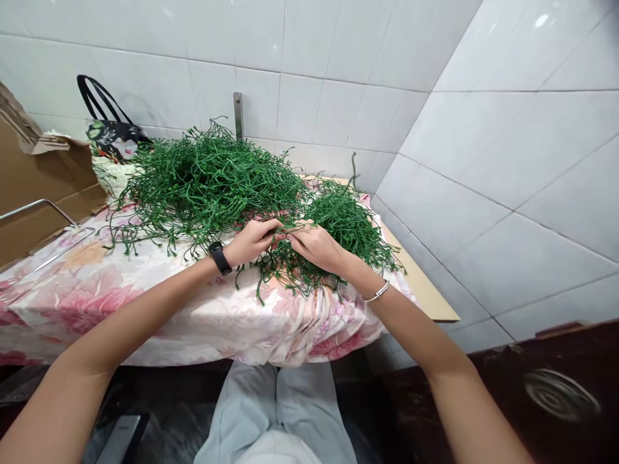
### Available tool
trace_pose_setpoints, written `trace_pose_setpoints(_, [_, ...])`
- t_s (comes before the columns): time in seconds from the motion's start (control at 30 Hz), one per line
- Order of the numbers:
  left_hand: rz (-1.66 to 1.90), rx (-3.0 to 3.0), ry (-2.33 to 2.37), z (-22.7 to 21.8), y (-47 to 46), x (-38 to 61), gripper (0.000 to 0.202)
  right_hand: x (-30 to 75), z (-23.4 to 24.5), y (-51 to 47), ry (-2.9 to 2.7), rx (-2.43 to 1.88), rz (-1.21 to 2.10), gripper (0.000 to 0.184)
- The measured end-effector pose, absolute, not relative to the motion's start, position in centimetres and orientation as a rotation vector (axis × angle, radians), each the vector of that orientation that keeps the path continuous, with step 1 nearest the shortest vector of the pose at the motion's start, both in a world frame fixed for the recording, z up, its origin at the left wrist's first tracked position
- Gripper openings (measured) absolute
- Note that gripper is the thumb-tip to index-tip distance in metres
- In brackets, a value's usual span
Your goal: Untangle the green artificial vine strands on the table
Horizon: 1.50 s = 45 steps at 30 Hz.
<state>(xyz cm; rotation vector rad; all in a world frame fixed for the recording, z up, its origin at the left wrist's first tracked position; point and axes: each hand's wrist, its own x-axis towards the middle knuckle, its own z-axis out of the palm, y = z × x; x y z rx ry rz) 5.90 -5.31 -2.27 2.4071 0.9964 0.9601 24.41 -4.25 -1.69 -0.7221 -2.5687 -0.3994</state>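
A big heap of thin green plastic stems (203, 177) lies on a table under a pink flowered cloth (97, 290). A smaller heap of the same stems (345, 222) lies to its right. My left hand (251, 241), with a black band on the wrist, and my right hand (316, 245), with a silver bracelet, meet between the two heaps. Both are closed in a pinch on green stems from the smaller heap, fingertips nearly touching.
A cardboard box (29, 187) with a metal handle (43, 206) stands at the left. A black-handled floral bag (113, 132) sits at the back by the white tiled wall (507, 161). The wall closes in on the right. My knees (280, 406) are under the table edge.
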Motion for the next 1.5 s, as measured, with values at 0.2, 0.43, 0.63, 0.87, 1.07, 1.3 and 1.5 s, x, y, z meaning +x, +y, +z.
trace_pose_setpoints(0.2, [0.878, 2.622, 1.120, -2.7, -6.2, 6.5, 0.024, 24.9, -1.2, -4.8, -2.456, -0.704, -0.385, 0.025])
trace_pose_setpoints(0.43, [0.816, 2.768, 1.111, -3.5, -6.2, 6.6, 0.021, 25.1, -1.2, -5.2, -2.518, -0.663, -0.294, 0.023])
trace_pose_setpoints(0.63, [0.807, 2.760, 1.019, -3.6, -5.7, 6.3, 0.025, 25.5, -1.0, -5.1, -2.589, -0.640, -0.227, 0.023])
trace_pose_setpoints(0.87, [0.934, 2.670, 1.049, -4.1, -5.9, 6.5, 0.025, 25.6, -0.8, -5.0, -2.644, -0.662, -0.322, 0.021])
trace_pose_setpoints(1.07, [0.960, 2.630, 1.168, -4.6, -6.0, 7.3, 0.023, 24.4, -1.4, -5.9, -2.497, -0.887, -0.669, 0.023])
trace_pose_setpoints(1.3, [1.083, 2.559, 1.146, -4.2, -6.5, 7.1, 0.022, 23.7, -1.9, -6.7, -2.318, -0.868, -0.759, 0.027])
trace_pose_setpoints(1.5, [1.266, 2.110, 1.102, -3.3, -6.5, 6.6, 0.023, 27.9, 0.9, -3.8, -1.995, -1.129, -0.565, 0.033])
